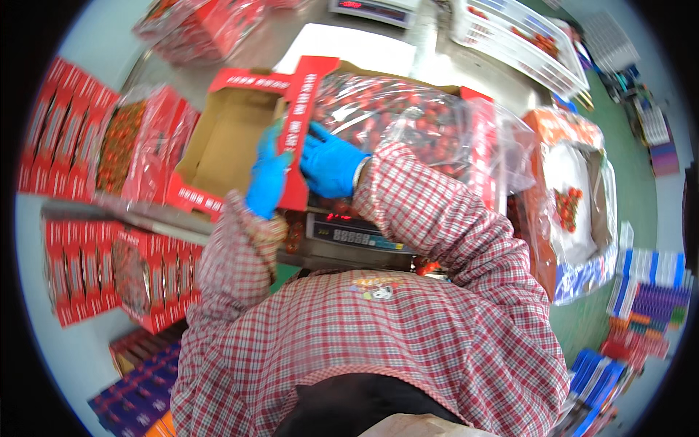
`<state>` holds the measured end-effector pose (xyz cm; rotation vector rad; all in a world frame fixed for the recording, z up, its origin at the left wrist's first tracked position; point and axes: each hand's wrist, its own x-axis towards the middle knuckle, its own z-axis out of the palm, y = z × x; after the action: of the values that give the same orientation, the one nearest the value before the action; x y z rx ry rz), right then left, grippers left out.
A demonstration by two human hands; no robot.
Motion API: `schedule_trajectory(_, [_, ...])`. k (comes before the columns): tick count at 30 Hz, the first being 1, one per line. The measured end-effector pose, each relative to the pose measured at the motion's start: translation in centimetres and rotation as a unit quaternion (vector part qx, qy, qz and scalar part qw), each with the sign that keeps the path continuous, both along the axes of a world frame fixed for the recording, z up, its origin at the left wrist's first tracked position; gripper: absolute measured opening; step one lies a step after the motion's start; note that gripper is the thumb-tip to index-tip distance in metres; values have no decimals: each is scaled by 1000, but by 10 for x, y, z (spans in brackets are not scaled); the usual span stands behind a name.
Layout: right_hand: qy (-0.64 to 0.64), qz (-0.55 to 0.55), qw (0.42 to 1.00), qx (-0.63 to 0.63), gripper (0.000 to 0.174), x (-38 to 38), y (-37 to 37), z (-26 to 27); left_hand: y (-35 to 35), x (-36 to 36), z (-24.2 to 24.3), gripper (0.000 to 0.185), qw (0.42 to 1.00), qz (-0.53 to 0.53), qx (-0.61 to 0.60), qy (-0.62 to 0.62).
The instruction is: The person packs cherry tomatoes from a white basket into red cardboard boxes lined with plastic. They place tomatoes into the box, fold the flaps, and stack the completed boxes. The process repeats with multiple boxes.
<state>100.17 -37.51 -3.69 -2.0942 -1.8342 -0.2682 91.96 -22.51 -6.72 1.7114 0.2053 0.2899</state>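
Before me lies a red cardboard carton of cherry tomatoes (404,117) under clear plastic film. My left hand (267,175), in a blue glove, grips the carton's red end flap (297,109) from its outer side, thumb lapping its edge. Against the inner side of that flap is my right hand (334,166), also gloved in blue; its fingertips are partly hidden, so its grip is unclear. Left of the flap, a second red carton (224,142) shows its bare brown inside. Beneath the filled carton, a digital scale (355,235) shows its keypad and lit red display.
Film-wrapped tomato cartons (120,147) stand at left, with stacked red cartons (65,131) beyond. A white plastic crate (524,46) holding tomatoes sits at back right. Nearer on the right, a paper-lined box (570,202) contains a tomato cluster. Another scale (377,11) is at the back.
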Motion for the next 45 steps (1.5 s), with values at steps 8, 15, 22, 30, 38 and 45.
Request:
schedule_trajectory(8, [-120,-360,917,120,60,50,-210,59,-62,117,40,48,836,-146,493,-193])
schedule_trajectory(15, [259,-496,825,75,87,59,-283,31,-220,136,1,60,705,-328,622,-94])
schedule_trajectory(22, [612,-342,625,344,24,63,-269,16,-238,83,4,42,625,-370,681,-92])
schedule_trajectory(30, [55,-263,934,-233,36,50,-214,35,-195,91,24,23,728,-526,385,-213])
schedule_trajectory(38, [428,-451,782,43,30,83,-174,-9,-178,124,24,44,800,-402,434,-100])
schedule_trajectory(45, [-7,-274,962,3,32,24,-247,41,-204,129,15,58,664,-483,556,-129])
